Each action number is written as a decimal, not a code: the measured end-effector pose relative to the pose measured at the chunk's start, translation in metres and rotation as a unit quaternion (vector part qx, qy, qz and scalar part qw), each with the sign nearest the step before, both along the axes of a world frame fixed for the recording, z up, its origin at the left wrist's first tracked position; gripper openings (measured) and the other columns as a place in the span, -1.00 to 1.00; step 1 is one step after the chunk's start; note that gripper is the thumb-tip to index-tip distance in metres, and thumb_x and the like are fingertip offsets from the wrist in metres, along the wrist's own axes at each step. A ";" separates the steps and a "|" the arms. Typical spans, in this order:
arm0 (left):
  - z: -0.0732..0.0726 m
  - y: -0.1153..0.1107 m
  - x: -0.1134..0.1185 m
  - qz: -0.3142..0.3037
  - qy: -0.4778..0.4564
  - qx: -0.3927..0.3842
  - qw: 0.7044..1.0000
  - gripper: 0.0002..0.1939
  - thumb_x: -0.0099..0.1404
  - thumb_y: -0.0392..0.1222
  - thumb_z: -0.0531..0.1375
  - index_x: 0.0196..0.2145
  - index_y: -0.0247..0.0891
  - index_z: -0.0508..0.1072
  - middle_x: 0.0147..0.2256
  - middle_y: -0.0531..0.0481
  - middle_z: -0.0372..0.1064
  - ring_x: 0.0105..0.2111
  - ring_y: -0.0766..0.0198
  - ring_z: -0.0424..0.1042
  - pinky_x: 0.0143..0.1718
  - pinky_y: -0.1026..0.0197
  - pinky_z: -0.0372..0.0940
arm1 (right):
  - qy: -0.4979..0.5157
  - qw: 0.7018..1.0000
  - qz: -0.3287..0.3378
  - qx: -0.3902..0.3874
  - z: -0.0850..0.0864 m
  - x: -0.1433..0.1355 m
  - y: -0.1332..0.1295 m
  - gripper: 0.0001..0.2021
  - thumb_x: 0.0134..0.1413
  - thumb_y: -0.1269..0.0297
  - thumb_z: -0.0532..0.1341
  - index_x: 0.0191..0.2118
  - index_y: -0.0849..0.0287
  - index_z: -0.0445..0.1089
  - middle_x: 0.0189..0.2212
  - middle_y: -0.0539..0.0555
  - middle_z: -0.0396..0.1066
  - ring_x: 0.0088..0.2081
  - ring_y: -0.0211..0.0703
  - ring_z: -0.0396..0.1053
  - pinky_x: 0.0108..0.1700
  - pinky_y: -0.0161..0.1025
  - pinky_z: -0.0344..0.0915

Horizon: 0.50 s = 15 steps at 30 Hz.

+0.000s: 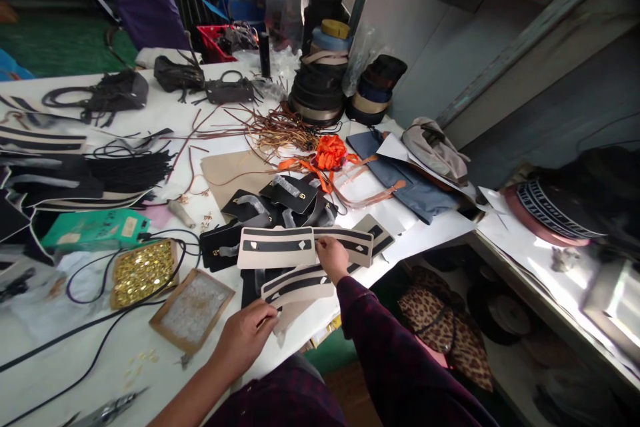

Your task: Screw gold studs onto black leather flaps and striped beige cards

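Note:
My left hand (247, 335) is closed in a pinch at the lower left corner of a curved beige panel with black stripes (300, 283); what the fingertips hold is too small to make out. My right hand (333, 257) has its fingers pressed on the left end of another striped panel (353, 245). Touching its fingertips on the left lies a flat striped panel (277, 257) with small pale pieces on its dark band. Behind these are several black leather pieces with gold clasps (290, 193) and plastic-wrapped handles.
Left of my hands are a box of gold fittings (144, 273), a box of clear pieces (193, 310), black cables and pliers (107, 410). Farther back are an orange ribbon bundle (331, 152), brown cords (280, 127) and strap rolls (317, 90). A shelf (540, 267) stands right.

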<state>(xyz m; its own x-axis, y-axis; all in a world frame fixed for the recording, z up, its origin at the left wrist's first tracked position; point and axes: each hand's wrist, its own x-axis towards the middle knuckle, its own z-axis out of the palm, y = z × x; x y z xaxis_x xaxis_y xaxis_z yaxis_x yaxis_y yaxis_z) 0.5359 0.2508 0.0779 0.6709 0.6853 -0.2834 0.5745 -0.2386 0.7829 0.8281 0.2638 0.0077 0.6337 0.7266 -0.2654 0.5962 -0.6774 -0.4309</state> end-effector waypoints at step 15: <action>0.002 0.012 -0.003 0.045 0.009 -0.001 0.999 -0.82 0.37 -0.10 0.14 -0.31 -0.12 0.53 -0.30 0.03 0.54 -0.28 0.20 0.52 -0.22 0.25 0.31 | 0.052 0.997 0.028 0.040 0.019 -0.007 -0.024 -0.48 0.36 -0.15 -0.01 -0.34 0.10 0.52 -0.46 0.03 0.50 -0.41 -0.15 0.39 -0.38 -0.30 0.12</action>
